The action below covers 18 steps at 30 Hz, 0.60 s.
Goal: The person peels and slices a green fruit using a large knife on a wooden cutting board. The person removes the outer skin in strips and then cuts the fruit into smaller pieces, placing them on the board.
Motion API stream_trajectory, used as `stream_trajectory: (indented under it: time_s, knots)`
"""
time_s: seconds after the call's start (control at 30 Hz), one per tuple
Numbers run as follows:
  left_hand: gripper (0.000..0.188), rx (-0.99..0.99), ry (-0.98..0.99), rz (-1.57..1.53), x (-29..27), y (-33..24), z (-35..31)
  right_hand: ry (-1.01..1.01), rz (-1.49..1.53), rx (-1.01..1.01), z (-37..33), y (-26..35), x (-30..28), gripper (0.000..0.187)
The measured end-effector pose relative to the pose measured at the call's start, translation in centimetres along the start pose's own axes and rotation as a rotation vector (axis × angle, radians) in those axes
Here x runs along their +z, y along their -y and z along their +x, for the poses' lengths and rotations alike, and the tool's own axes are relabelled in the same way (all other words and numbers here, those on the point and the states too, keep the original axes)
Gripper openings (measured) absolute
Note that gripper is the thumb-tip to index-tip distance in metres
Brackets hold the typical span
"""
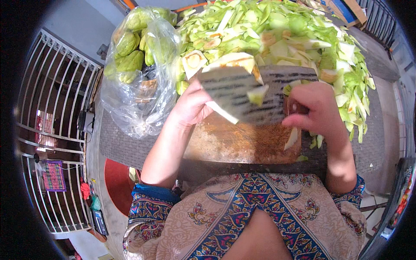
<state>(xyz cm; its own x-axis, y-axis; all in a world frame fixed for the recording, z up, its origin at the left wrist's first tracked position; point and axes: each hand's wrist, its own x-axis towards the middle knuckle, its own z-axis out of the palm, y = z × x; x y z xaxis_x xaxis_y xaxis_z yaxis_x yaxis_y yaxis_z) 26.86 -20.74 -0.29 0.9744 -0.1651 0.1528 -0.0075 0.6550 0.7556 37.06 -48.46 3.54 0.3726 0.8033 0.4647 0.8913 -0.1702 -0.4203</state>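
Note:
My right hand [316,106] is closed on a broad cleaver [268,95], its grey, streaked blade raised above the board and slightly blurred. A small pale green slice sticks to the blade. My left hand [193,104] is closed at the blade's left end, its fingers largely hidden behind the steel. It seems to grip a pale chayote piece [232,62] with brown patches, which shows above the blade. A white strip [223,112] juts out below that hand. Beneath both hands lies a worn brown cutting board [242,145], with a pale sliver near its right edge.
A large heap of green chayote slices and peelings [277,26] covers the table's far side and right. At the left, a clear plastic bag [151,108] holds several whole chayotes [130,56]. A red tub [115,186] stands below the dark woven tabletop [119,145].

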Motion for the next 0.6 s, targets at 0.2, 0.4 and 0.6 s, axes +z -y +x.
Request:
stream_trajectory:
  time_s: [0.2, 0.4, 0.6]
  knots:
    - [0.053, -0.080, -0.041, 0.086, -0.9, -0.1, 0.7, -0.004, -0.046, 0.014, 0.3, -0.9, -0.3, 0.053]
    - [0.053, -0.061, 0.002, 0.087, -0.4, -0.3, 0.8, 0.028, -0.005, 0.079, 0.3, -1.0, -1.0, 0.051]
    - [0.059, -0.068, -0.004, 0.502, 1.5, 0.1, 1.0, -0.119, -0.015, 0.350, 1.2, 1.5, 1.3, 0.046]
